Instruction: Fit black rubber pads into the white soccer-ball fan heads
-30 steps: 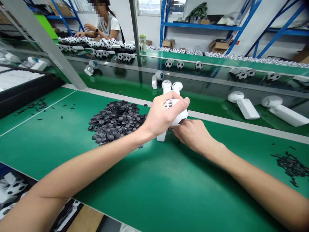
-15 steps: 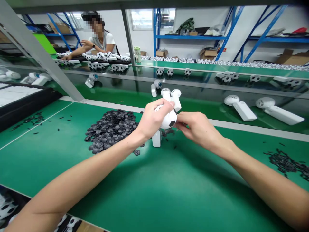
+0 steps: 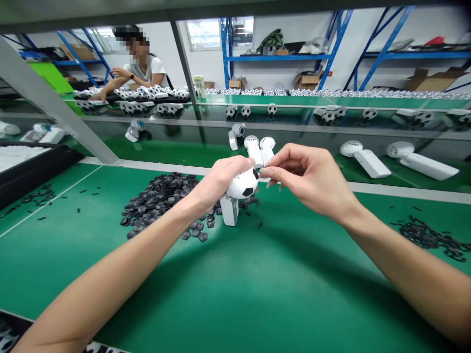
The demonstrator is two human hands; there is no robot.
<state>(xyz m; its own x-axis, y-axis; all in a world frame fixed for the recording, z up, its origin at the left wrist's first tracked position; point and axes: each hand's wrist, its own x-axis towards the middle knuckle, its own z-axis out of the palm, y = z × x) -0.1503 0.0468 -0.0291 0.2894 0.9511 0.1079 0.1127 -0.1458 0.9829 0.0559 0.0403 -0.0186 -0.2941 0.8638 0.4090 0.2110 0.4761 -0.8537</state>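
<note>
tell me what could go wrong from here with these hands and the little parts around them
The ball-headed device might slip, as only the left hand clearly grips it. Its handle is near the black pentagon pieces, so a swing could scatter some. The right hand, close to two white devices beyond it, might knock them.

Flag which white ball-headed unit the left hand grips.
The black-patched unit, handle down, its ball in the left hand; the pair just behind shows vented white heads, outside that grip.
</note>
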